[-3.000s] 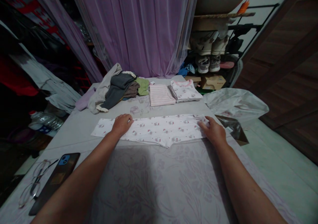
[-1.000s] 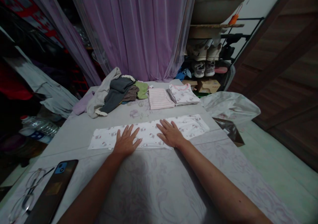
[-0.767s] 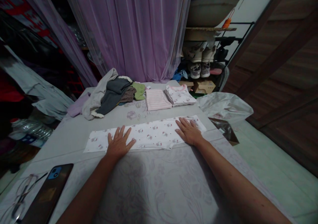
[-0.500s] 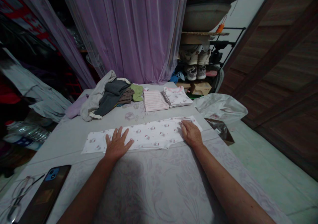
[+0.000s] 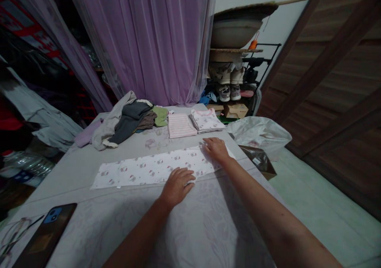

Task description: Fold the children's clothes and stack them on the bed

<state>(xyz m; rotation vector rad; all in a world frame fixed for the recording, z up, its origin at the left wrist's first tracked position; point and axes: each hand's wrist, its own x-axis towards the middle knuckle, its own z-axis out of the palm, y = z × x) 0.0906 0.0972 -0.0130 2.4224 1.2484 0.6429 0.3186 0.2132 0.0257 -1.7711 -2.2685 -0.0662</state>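
Observation:
A long white garment with a small pink print (image 5: 143, 169) lies folded into a narrow strip across the grey sheet-covered table (image 5: 190, 228). My left hand (image 5: 177, 184) sits at the strip's near edge, right of its middle, with fingers curled onto the cloth. At the strip's right end, my right hand (image 5: 216, 149) rests with fingers bent and closed on the fabric by its far edge. Both forearms reach in from the bottom right.
Behind the strip lie a folded pink-striped piece (image 5: 181, 125), a folded printed piece (image 5: 207, 120) and a heap of unfolded clothes (image 5: 127, 117). A phone (image 5: 44, 236) and glasses (image 5: 12, 238) lie near left. A plastic bag (image 5: 258, 131) and a shoe rack (image 5: 235, 89) stand to the right.
My left hand has slid right along the near edge and curled from flat. The right hand stayed at the right end, fingers now bent. The view has shifted to the right.

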